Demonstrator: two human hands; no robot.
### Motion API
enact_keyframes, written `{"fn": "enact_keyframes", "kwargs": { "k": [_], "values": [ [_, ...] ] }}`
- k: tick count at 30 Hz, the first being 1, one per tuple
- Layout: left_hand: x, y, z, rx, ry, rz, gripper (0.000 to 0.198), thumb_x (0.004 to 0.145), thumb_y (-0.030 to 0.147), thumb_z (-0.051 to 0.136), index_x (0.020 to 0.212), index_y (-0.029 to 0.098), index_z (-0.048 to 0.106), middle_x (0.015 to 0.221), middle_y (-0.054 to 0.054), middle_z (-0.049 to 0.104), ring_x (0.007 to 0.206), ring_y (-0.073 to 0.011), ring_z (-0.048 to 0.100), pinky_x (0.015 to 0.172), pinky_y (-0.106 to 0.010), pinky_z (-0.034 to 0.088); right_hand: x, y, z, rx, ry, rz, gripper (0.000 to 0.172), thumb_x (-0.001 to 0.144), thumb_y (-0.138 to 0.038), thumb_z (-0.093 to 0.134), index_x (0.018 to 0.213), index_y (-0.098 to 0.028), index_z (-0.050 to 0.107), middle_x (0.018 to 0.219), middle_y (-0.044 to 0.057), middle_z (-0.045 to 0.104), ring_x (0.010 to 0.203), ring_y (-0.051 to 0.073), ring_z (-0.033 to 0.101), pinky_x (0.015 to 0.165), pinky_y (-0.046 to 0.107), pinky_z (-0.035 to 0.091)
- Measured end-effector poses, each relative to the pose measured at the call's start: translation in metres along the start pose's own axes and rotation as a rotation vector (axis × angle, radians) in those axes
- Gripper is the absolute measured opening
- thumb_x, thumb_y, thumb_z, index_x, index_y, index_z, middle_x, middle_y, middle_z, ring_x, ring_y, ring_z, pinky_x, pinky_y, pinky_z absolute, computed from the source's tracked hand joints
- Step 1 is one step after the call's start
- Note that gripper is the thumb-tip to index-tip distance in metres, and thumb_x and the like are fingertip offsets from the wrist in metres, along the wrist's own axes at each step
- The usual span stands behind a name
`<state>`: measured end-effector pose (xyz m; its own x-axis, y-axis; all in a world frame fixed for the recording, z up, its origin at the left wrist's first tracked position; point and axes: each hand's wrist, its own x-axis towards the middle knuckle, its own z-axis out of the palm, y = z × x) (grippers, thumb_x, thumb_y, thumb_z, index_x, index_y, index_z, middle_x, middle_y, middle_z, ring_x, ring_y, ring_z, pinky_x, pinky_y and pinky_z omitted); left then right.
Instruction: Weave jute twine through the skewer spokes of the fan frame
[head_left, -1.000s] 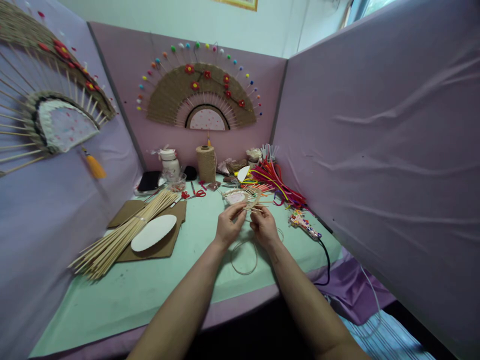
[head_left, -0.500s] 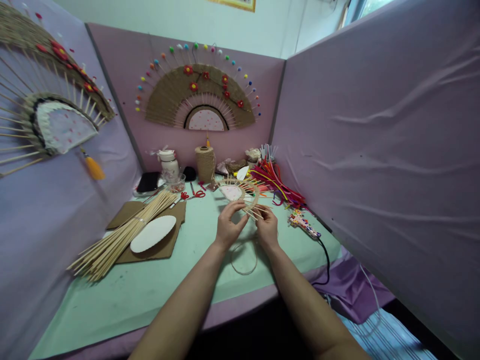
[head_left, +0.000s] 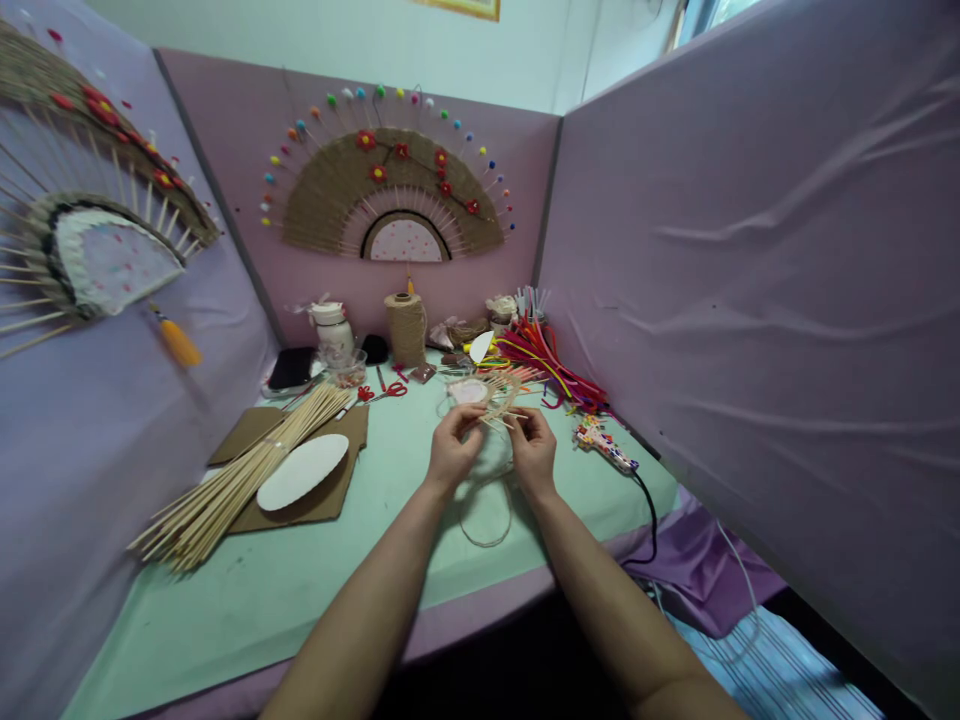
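Between my hands is a small fan frame (head_left: pixel 504 392) made of thin sticks with twine woven round them and a pale half-round panel (head_left: pixel 470 391) at its left. My left hand (head_left: pixel 454 446) grips its near edge with thumb and fingers pressed together. At the near right edge, my right hand (head_left: pixel 533 449) pinches at the stick ends and twine; its fingertips are partly hidden. A loop of loose twine (head_left: pixel 486 543) hangs from the work and lies on the green tabletop below my hands.
Bamboo sticks (head_left: pixel 247 475) and a white oval card (head_left: pixel 304 472) lie on cardboard (head_left: pixel 349 485) at left. Red-handled scissors (head_left: pixel 394 390), a twine spool (head_left: pixel 406 330) and a white bottle (head_left: pixel 331 325) stand behind. Pipe cleaners (head_left: pixel 555 365) and a corded glue gun (head_left: pixel 606 446) are at right.
The fan frame has tilted flatter and sunk slightly between my hands. Both hands keep hold of it, and the view has shifted a little.
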<state>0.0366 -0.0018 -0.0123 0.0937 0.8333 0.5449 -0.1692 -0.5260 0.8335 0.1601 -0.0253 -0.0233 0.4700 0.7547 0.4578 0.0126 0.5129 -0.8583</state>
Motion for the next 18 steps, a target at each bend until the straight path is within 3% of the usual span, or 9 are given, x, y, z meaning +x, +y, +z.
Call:
{"fn": "enact_keyframes", "kwargs": {
  "k": [4,8,10,12,14,16,18],
  "values": [
    [0.002,0.005,0.002,-0.103,0.043,-0.193,0.012,0.076,0.024,0.058,0.074,0.015,0.066,0.098,-0.009,0.066,0.093,-0.0194,0.064,0.082,-0.032,0.052,0.000,-0.001,-0.001,-0.023,0.004,-0.054,0.021,0.079,-0.037,0.066,0.084,-0.017,0.064,0.078,0.001,0.064,0.070,0.014,0.055,0.070,0.027,0.045],
    [0.004,0.007,0.003,-0.175,0.269,-0.399,0.017,0.075,0.027,0.064,0.087,0.018,0.057,0.084,-0.001,0.062,0.064,-0.0123,0.064,0.063,-0.025,0.053,0.002,0.001,-0.002,-0.075,0.020,-0.067,0.023,0.080,-0.038,0.064,0.084,-0.016,0.065,0.075,0.001,0.063,0.070,0.014,0.054,0.070,0.028,0.045],
    [0.005,0.006,0.003,-0.237,0.358,-0.586,0.019,0.078,0.030,0.064,0.086,0.018,0.052,0.074,0.002,0.059,0.055,-0.0104,0.061,0.055,-0.022,0.050,0.002,0.002,-0.002,-0.094,0.024,-0.068,0.024,0.080,-0.039,0.064,0.085,-0.015,0.065,0.076,0.002,0.063,0.070,0.014,0.054,0.070,0.028,0.046],
    [0.008,0.007,0.000,-0.363,0.313,-0.811,0.024,0.083,0.039,0.060,0.082,0.016,0.052,0.071,-0.001,0.060,0.055,-0.0118,0.062,0.055,-0.023,0.051,-0.001,0.002,-0.002,-0.102,0.019,-0.080,0.023,0.080,-0.038,0.064,0.086,-0.015,0.066,0.078,0.003,0.065,0.071,0.015,0.056,0.071,0.029,0.047],
    [0.009,0.009,-0.002,-0.531,0.165,-0.953,0.033,0.086,0.046,0.054,0.083,0.014,0.057,0.075,-0.007,0.065,0.063,-0.0156,0.067,0.061,-0.026,0.053,-0.007,0.001,-0.001,-0.117,-0.002,-0.111,0.021,0.082,-0.036,0.063,0.087,-0.016,0.066,0.081,0.004,0.066,0.072,0.016,0.059,0.071,0.030,0.048],
    [0.009,0.012,-0.003,-0.656,0.048,-0.961,0.030,0.087,0.041,0.054,0.090,0.013,0.062,0.082,-0.009,0.069,0.069,-0.0166,0.068,0.067,-0.028,0.055,-0.015,0.001,0.000,-0.146,-0.033,-0.169,0.017,0.084,-0.033,0.062,0.087,-0.017,0.067,0.083,0.005,0.067,0.075,0.017,0.061,0.074,0.031,0.049],
    [0.008,0.013,-0.002,-0.715,0.003,-0.918,0.020,0.086,0.030,0.055,0.095,0.014,0.064,0.084,-0.008,0.072,0.069,-0.0153,0.068,0.069,-0.028,0.055,-0.021,0.001,-0.001,-0.175,-0.054,-0.236,0.014,0.085,-0.031,0.061,0.087,-0.019,0.068,0.085,0.005,0.068,0.080,0.018,0.063,0.077,0.032,0.050]
  ]
}}
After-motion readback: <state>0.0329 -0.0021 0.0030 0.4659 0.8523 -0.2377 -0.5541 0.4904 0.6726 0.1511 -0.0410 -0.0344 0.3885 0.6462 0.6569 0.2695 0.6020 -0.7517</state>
